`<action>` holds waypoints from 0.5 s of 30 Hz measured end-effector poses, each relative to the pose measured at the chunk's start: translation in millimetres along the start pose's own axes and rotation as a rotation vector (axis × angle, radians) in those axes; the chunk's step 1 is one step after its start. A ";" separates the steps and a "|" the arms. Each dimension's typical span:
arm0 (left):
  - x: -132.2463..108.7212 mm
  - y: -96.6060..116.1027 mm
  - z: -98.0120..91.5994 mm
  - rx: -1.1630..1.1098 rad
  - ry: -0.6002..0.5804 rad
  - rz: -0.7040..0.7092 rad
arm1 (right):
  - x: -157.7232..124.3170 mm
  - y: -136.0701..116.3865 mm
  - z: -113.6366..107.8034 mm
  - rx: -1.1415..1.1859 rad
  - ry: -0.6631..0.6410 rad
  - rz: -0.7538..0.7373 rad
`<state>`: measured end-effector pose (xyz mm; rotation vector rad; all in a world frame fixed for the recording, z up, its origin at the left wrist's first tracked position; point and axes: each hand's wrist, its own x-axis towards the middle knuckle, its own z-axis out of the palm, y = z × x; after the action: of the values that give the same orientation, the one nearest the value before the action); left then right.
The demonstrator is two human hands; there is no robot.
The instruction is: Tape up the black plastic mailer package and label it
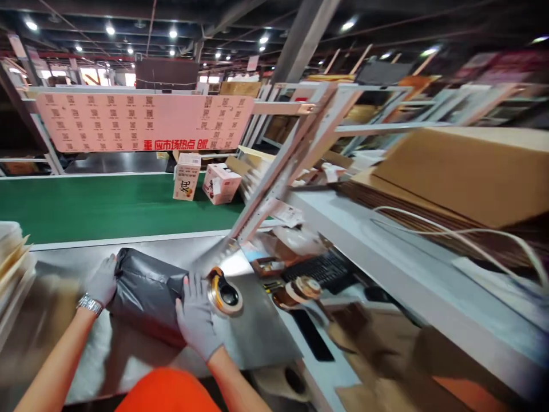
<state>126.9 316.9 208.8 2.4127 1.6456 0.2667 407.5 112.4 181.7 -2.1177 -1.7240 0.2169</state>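
Note:
A dark grey plastic mailer parcel [148,294] lies on the metal bench top [249,337], held between my two gloved hands. My left hand [103,280] presses its left end, the fingertips at the upper corner; a metal watch circles that wrist. Against the right end, my right hand [197,315] has its fingers raised along the parcel's side. The underside of the parcel is hidden. Just right of my right hand sits a tape dispenser [227,294] with a roll of tape on it.
Beyond the bench runs a green conveyor belt [86,206] carrying two printed cartons, a taller carton [187,177] and a tilted carton [222,184]. At right are a keyboard [323,272], a bottle [295,293], a black phone-like slab [311,335], and stacked cardboard [467,171] on a shelf.

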 end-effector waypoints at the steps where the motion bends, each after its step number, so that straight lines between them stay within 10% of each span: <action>1: 0.6 1.5 0.8 0.044 0.002 0.012 | 5.7 -7.2 -6.6 -0.015 -0.038 -0.007; 10: -14.7 21.6 16.9 0.214 0.129 0.084 | 30.4 -39.3 -32.5 0.007 -0.231 -0.189; 15: -32.1 65.7 30.9 0.260 0.185 0.076 | 27.0 6.3 -12.1 0.251 -0.176 -0.339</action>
<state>182.3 261.5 195.9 2.7197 1.7649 0.3134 423.8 134.9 193.7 -1.6426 -2.0048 0.5043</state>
